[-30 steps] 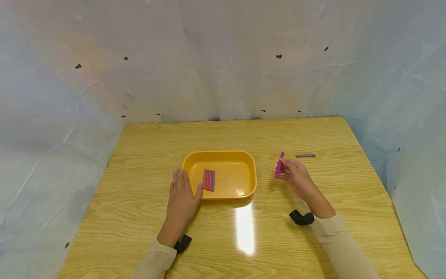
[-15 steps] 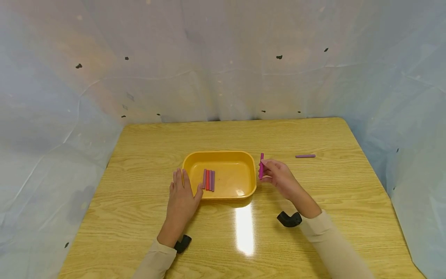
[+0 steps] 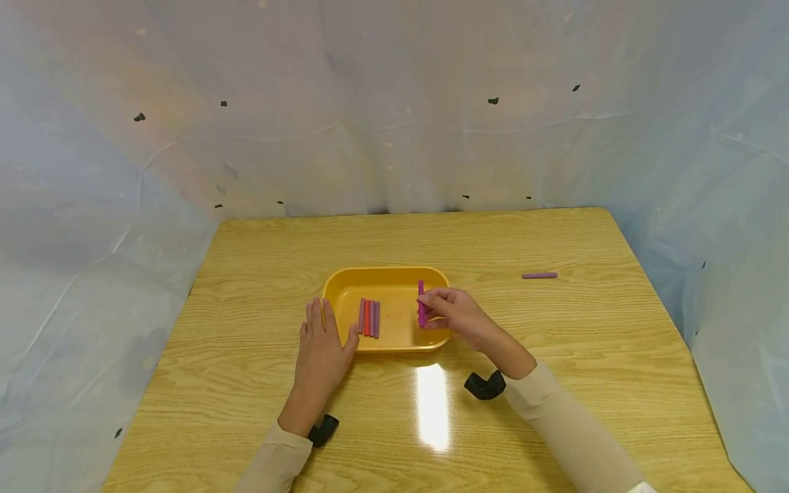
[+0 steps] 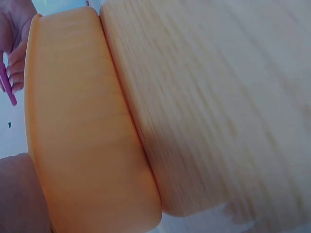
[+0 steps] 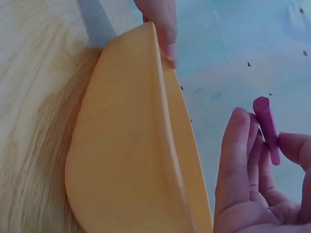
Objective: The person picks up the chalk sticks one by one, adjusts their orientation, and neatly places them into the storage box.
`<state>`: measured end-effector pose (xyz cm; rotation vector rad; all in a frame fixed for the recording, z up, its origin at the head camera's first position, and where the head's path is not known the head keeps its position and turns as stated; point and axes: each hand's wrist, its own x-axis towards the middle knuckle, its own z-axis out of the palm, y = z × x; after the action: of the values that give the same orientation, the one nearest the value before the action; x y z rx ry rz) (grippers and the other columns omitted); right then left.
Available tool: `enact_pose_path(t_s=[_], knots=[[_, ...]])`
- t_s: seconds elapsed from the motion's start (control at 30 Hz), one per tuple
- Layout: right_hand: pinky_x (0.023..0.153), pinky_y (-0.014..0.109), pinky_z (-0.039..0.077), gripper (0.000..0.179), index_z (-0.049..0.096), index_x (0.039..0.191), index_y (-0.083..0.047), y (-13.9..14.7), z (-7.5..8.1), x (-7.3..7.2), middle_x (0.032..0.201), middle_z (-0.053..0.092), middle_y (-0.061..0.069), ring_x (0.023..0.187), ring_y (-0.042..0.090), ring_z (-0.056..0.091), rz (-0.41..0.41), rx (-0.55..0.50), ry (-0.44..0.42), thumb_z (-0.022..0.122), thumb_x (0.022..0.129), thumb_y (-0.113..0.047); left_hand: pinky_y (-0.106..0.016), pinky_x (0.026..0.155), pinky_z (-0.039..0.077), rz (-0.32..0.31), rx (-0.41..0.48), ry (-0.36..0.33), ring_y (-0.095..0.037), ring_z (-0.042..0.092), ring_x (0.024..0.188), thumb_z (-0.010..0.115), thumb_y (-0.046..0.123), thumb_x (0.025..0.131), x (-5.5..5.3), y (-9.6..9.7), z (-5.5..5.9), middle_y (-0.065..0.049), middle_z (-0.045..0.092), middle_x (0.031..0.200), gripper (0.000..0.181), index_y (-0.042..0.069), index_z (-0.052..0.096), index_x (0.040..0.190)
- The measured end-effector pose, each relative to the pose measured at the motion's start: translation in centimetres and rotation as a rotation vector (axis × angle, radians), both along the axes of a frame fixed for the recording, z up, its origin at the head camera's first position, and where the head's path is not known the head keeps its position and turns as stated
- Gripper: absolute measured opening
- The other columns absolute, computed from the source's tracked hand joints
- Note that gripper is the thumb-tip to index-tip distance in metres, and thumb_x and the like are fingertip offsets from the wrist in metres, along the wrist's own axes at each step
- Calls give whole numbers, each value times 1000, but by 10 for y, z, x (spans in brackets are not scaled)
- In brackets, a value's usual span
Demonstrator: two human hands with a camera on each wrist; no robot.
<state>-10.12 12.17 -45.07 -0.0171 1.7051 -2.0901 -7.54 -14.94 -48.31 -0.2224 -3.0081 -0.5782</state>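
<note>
A yellow tray (image 3: 394, 350) stands on the wooden table, with several slim purple and red sticks (image 3: 368, 318) lying side by side in its left half. Over its right half my right hand (image 3: 459, 315) pinches a magenta stick (image 3: 422, 311) between thumb and fingers, above the tray floor. The right wrist view shows this magenta stick (image 5: 266, 127) to be faceted, like a crayon. My left hand (image 3: 323, 352) rests on the tray's front left corner, fingers straight across the rim and thumb spread apart. In the left wrist view the tray's outer wall (image 4: 87, 121) fills much of the picture.
One more purple stick (image 3: 540, 276) lies on the table (image 3: 555, 239) to the right of the tray. Pale plastic sheeting (image 3: 394, 150) hangs behind the table and along both sides. Black curved pieces (image 3: 485, 385) sit at both wrists.
My right hand has carried the magenta stick leftward, from the table right of the tray to above the tray's right half. My left hand and the sticks in the tray stay put.
</note>
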Motion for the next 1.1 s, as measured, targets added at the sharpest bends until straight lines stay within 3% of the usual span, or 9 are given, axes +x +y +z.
enact_pose_path(t_s=[0.33, 0.5, 0.67, 0.93, 1.1], knots=[[77, 37, 53, 31, 60, 104, 8, -23, -2, -9, 91, 62, 13, 78, 21, 63, 23, 25, -25, 57, 93, -21, -55, 106, 17, -7, -3, 8, -37, 8, 139, 46, 44, 94, -1, -1, -3, -27, 12, 149, 79, -8, 16, 145], [84, 45, 48, 38, 52, 114, 16, -29, -3, -12, 91, 62, 13, 77, 19, 63, 38, 45, -25, 53, 96, -17, -55, 106, 18, -8, -3, 15, -37, 9, 138, 46, 44, 94, -1, -1, -3, -28, 13, 149, 79, -8, 16, 145], [88, 50, 44, 38, 51, 118, 17, -34, -4, -14, 93, 62, 15, 78, 19, 64, 50, 77, -24, 51, 97, -16, -55, 106, 18, -3, -2, 10, -37, 9, 139, 45, 45, 94, -1, -1, -3, -27, 12, 149, 79, -8, 16, 145], [80, 40, 51, 38, 52, 117, 17, -45, -8, -20, 91, 63, 14, 77, 19, 64, 51, 128, -24, 52, 96, -14, -55, 106, 17, 0, -1, 6, -37, 8, 139, 46, 45, 94, -1, -1, -2, -28, 12, 149, 79, -8, 16, 145], [82, 42, 50, 37, 55, 115, 16, -49, -10, -22, 91, 63, 16, 78, 20, 64, 50, 163, -27, 54, 95, -14, -55, 107, 17, 2, 0, -2, -37, 7, 139, 46, 45, 94, -2, -1, -3, -27, 12, 149, 79, -8, 16, 145]])
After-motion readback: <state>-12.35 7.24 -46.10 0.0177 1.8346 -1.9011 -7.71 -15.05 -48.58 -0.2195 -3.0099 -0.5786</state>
